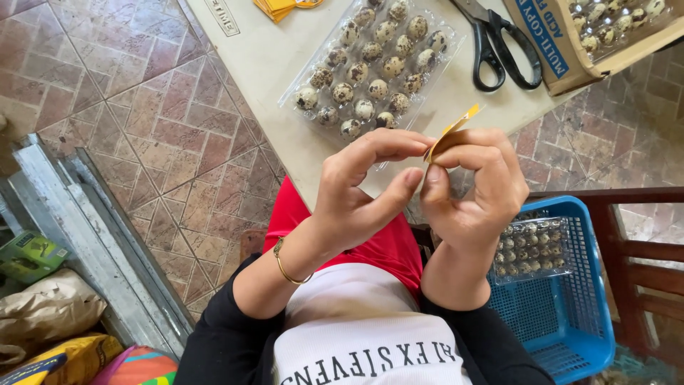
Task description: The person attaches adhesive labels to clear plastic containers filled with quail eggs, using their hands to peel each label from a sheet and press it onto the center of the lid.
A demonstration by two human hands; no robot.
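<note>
Black sleeves and a white shirt fill the bottom edge, closest to the lens, and from them both forearms rise toward the table. Over on the far left, sacks and a green packet (pixel 30 255) lie on the tiled floor beside a grey metal frame (pixel 85 228). Moving in, the left hand (pixel 360 189), gold bangle (pixel 285 265) on its wrist, curls narrow, thumb and forefinger pinching at the edge of a small yellow label (pixel 456 128). That label sits right between the two hands, held up just in front of the table edge. Right hand (pixel 474 189) grips it too, fingers folded tight around its lower part. Beyond the hands, on the pale table (pixel 249 64), a clear plastic tray of speckled quail eggs (pixel 374 68) lies open, black-handled scissors (pixel 499 43) just right of it, then a cardboard box (pixel 563 50) holding more egg trays. Down at right, a blue plastic basket (pixel 570 314) holds another closed pack of quail eggs (pixel 531 249).
</note>
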